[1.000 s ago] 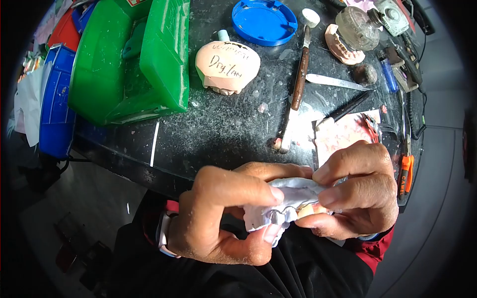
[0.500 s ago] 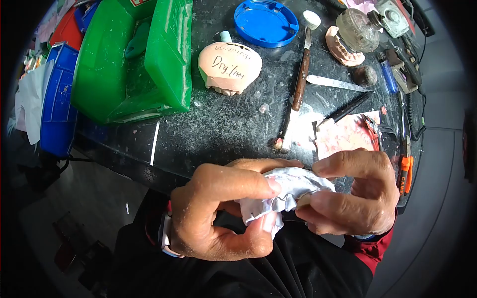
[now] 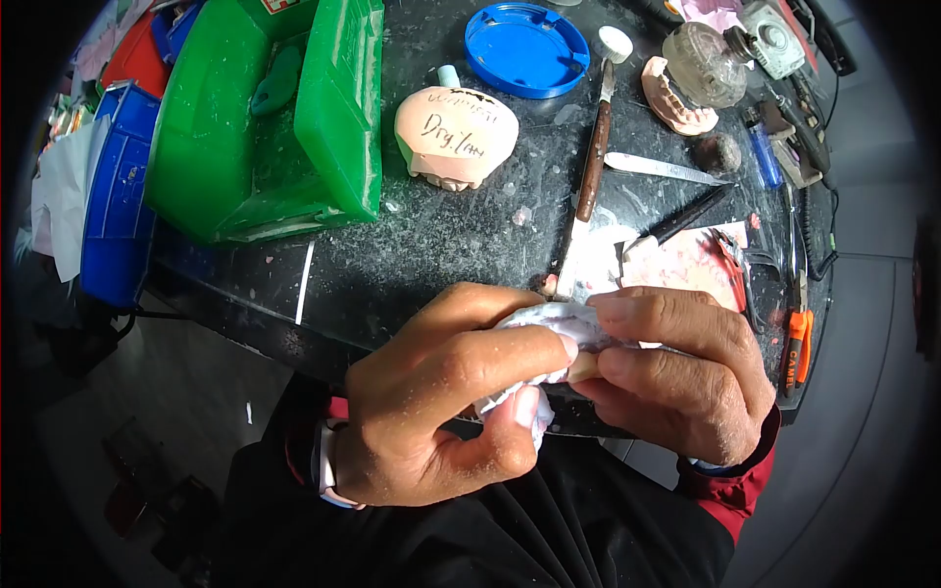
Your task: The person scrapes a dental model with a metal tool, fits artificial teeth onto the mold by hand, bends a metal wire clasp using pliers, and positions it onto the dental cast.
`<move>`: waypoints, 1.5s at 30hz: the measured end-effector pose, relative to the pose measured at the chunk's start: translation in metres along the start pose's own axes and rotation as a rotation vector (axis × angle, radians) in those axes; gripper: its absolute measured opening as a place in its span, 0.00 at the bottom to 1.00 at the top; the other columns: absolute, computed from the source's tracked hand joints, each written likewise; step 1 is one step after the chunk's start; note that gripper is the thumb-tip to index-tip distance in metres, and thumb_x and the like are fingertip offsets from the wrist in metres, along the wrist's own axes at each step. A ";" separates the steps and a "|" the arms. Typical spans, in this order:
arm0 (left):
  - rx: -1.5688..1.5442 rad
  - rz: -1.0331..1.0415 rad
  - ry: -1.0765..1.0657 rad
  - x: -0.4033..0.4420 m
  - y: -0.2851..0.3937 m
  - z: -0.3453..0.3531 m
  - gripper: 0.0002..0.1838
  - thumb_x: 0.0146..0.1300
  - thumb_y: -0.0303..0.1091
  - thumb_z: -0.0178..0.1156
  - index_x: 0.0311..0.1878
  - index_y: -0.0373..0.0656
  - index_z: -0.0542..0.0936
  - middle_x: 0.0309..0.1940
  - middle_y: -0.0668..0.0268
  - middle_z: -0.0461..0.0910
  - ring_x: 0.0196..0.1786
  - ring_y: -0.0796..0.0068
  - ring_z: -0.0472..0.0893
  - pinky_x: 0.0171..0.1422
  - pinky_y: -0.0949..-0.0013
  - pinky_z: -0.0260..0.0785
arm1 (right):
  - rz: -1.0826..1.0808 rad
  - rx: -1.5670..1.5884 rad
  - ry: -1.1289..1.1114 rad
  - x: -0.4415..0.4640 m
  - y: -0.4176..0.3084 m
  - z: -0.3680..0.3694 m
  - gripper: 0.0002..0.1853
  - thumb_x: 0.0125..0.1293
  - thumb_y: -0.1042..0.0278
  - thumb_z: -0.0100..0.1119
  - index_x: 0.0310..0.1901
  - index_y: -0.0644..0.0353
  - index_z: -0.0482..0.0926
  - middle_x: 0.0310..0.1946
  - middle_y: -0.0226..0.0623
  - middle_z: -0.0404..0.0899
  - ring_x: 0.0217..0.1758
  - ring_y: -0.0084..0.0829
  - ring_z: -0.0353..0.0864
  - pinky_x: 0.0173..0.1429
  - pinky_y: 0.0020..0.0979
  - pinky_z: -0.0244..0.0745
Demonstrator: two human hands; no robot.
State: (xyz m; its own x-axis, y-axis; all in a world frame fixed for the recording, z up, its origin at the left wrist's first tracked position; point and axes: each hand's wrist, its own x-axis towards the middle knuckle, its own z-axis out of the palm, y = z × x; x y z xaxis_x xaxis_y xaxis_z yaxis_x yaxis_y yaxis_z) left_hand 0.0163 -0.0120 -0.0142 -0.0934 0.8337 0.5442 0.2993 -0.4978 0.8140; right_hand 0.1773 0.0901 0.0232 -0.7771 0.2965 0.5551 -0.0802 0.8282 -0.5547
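Note:
Between my hands, just off the table's front edge, is a crinkled whitish arch-shaped piece (image 3: 554, 317) with pinkish marks, like a dental impression; its exact kind I cannot make out. My left hand (image 3: 431, 397) is closed on its left side, index finger on top and thumb below. My right hand (image 3: 686, 377) pinches the right end, where a small tan bit (image 3: 583, 367) shows by the fingertips. The fingers cover much of the piece. Beyond them on the table, a pale dental model (image 3: 456, 137) with handwriting on its base rests teeth down.
A green bin (image 3: 338, 118) stands at the left beside a blue bin (image 3: 113, 196). Further back lie a blue lid (image 3: 526, 49), a wooden-handled knife (image 3: 594, 162), another dental model (image 3: 676, 103) and a glass burner (image 3: 706, 64). Orange-handled pliers (image 3: 799, 343) lie at the right edge.
The piece has tipped and moved slightly left, so less of its top shows. My right hand has shifted left with it, closer to my left fingertips. Both hands keep their hold.

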 end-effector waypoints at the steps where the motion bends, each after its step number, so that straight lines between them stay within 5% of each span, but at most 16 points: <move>1: -0.022 -0.005 -0.003 0.000 0.000 0.000 0.12 0.56 0.27 0.52 0.42 0.31 0.69 0.34 0.43 0.75 0.31 0.71 0.76 0.35 0.73 0.72 | -0.004 0.048 -0.019 0.000 0.002 -0.003 0.18 0.42 0.79 0.71 0.36 0.67 0.74 0.37 0.50 0.76 0.39 0.38 0.80 0.39 0.31 0.79; 8: -0.057 0.044 -0.073 0.006 0.002 -0.006 0.13 0.54 0.27 0.54 0.41 0.32 0.68 0.35 0.41 0.74 0.31 0.71 0.77 0.36 0.72 0.73 | 0.146 0.262 0.007 0.004 0.004 -0.001 0.16 0.46 0.76 0.70 0.36 0.66 0.75 0.37 0.52 0.77 0.35 0.36 0.79 0.38 0.28 0.73; 12: -0.192 -0.081 0.024 -0.005 0.005 0.002 0.17 0.59 0.33 0.60 0.48 0.35 0.71 0.44 0.49 0.75 0.47 0.58 0.78 0.47 0.65 0.73 | 0.071 0.241 -0.035 0.001 0.009 -0.004 0.12 0.48 0.73 0.69 0.34 0.65 0.77 0.36 0.53 0.78 0.31 0.32 0.78 0.36 0.28 0.71; 15: -0.218 -0.025 0.059 -0.005 -0.001 0.006 0.16 0.56 0.27 0.53 0.43 0.33 0.60 0.36 0.36 0.73 0.34 0.66 0.79 0.40 0.71 0.74 | 0.086 0.236 -0.011 0.000 0.007 -0.003 0.12 0.48 0.73 0.69 0.33 0.64 0.77 0.36 0.52 0.78 0.32 0.32 0.77 0.35 0.28 0.71; 19: -0.130 0.040 -0.058 -0.001 -0.004 0.000 0.16 0.57 0.28 0.54 0.42 0.36 0.58 0.36 0.36 0.73 0.34 0.65 0.79 0.38 0.72 0.75 | 0.093 0.248 -0.001 -0.002 0.007 -0.001 0.13 0.48 0.71 0.70 0.34 0.64 0.78 0.35 0.50 0.77 0.33 0.31 0.77 0.35 0.27 0.70; 25: -0.336 -0.144 -0.010 -0.007 0.005 -0.001 0.11 0.56 0.30 0.61 0.40 0.34 0.74 0.46 0.43 0.74 0.50 0.55 0.77 0.49 0.63 0.72 | 0.088 0.187 -0.027 0.001 0.005 -0.002 0.14 0.48 0.67 0.70 0.34 0.63 0.79 0.34 0.46 0.75 0.33 0.30 0.75 0.33 0.25 0.70; 34: -0.271 -0.022 0.016 -0.008 0.001 0.003 0.15 0.56 0.30 0.62 0.44 0.35 0.71 0.43 0.41 0.75 0.44 0.54 0.80 0.43 0.66 0.75 | -0.005 0.110 0.021 -0.001 0.003 0.002 0.14 0.44 0.68 0.71 0.34 0.62 0.81 0.32 0.43 0.75 0.32 0.31 0.76 0.34 0.25 0.72; 38: -0.256 0.007 0.091 -0.013 -0.006 0.008 0.16 0.56 0.29 0.63 0.44 0.34 0.70 0.42 0.42 0.75 0.43 0.57 0.81 0.39 0.69 0.76 | -0.092 -0.066 -0.006 -0.001 0.003 -0.003 0.14 0.39 0.71 0.72 0.31 0.60 0.82 0.32 0.41 0.75 0.33 0.33 0.76 0.36 0.27 0.74; 45: -0.102 -0.292 0.104 -0.010 0.005 0.007 0.15 0.54 0.27 0.61 0.43 0.36 0.69 0.44 0.53 0.77 0.36 0.75 0.80 0.32 0.78 0.75 | 0.039 -0.153 0.100 0.003 0.001 0.008 0.13 0.36 0.74 0.68 0.28 0.62 0.80 0.31 0.35 0.78 0.36 0.33 0.77 0.39 0.27 0.71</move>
State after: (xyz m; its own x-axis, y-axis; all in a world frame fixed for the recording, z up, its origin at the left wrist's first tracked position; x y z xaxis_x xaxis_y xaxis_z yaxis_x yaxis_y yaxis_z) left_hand 0.0252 -0.0210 -0.0165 -0.2592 0.9186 0.2983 0.1497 -0.2670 0.9520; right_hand 0.1695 0.0881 0.0192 -0.7112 0.3693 0.5982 0.0504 0.8755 -0.4805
